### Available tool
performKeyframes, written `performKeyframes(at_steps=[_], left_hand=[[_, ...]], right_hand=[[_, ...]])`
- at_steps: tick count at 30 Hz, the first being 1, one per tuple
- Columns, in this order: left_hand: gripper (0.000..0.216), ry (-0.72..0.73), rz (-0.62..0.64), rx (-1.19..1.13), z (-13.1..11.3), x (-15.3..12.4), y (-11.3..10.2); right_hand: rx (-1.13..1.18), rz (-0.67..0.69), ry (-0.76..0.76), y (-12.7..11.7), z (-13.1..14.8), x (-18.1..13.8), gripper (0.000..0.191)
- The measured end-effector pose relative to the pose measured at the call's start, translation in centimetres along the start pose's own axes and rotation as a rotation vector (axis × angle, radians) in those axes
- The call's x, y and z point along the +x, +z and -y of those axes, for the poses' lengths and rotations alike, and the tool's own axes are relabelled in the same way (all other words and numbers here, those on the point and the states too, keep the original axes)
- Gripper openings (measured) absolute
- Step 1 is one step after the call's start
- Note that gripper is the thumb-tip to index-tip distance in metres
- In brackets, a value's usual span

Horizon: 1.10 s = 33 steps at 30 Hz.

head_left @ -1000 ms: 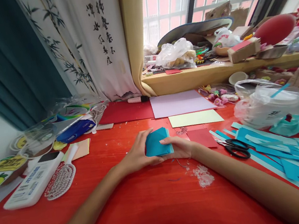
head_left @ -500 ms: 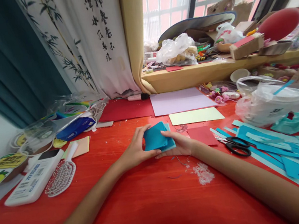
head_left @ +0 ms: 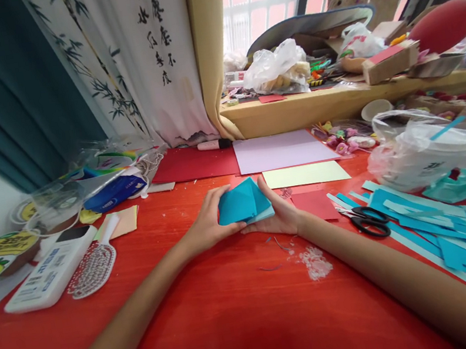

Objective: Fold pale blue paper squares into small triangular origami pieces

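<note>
Blue paper stack [head_left: 242,204] sits between both hands, mid-table, lifted a little off the red table [head_left: 221,319], a light-blue sheet showing at its lower right edge.

Near: both forearms come in from the bottom corners & meet at the stack. White scraps [head_left: 315,262] lie on the table just in front of the right wrist.

Hands: left hand [head_left: 206,226] holds the stack's left side, thumb under the lower edge, fingers curled round the far left edge. Right hand [head_left: 280,217] supports the right side from below w/ palm up, fingers closed up along the right edge. So both hands are gripping the paper, not flat on the table.

Mid: black scissors [head_left: 368,220] lie right of the right wrist, beside a heap of blue strips [head_left: 447,228]. On the left lie a hairbrush [head_left: 91,263] & a white remote [head_left: 48,271], side by side.

Containers: clear plastic tub [head_left: 426,154] at far right, wrapped in a plastic bag, a blue strip sticks out at top; rest of contents cannot be told. On the sill behind, a plastic bag [head_left: 275,69] w/ smth yellowish inside.

Far: lilac sheet [head_left: 280,151], pale yellow sheet [head_left: 304,174] & dark red sheet [head_left: 195,163] lie flat near the curtain [head_left: 207,48].
</note>
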<state>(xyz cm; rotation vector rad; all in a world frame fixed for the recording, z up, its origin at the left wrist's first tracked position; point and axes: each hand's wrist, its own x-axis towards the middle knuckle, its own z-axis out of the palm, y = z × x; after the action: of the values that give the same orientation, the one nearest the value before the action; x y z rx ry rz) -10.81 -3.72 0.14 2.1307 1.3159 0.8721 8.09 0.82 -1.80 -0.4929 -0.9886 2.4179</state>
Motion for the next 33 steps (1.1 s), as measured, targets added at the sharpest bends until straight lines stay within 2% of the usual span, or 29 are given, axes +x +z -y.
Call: performKeyframes(at_steps=[8,14,24,33], left_hand=[[0.072,-0.015,-0.032,0.114,0.4,0.0,1.0],[0.072,0.056,-0.045,0.179,0.8,-0.1,1.7],[0.063,0.033,-0.088,0.117,0.8,-0.1,1.9],[0.062,0.034,-0.072,0.042,1.3,0.0,1.7]], right_hand=[[-0.045,-0.054,0.01,0.4,-0.4,0.3,0.072],[-0.06,-0.059,0.029,0.1,-0.6,0.4,0.075],[-0.061,-0.026,0.021,0.3,-0.5,0.2,0.076],[-0.057,0.008,0.014,0.2,-0.4,0.2,0.079]])
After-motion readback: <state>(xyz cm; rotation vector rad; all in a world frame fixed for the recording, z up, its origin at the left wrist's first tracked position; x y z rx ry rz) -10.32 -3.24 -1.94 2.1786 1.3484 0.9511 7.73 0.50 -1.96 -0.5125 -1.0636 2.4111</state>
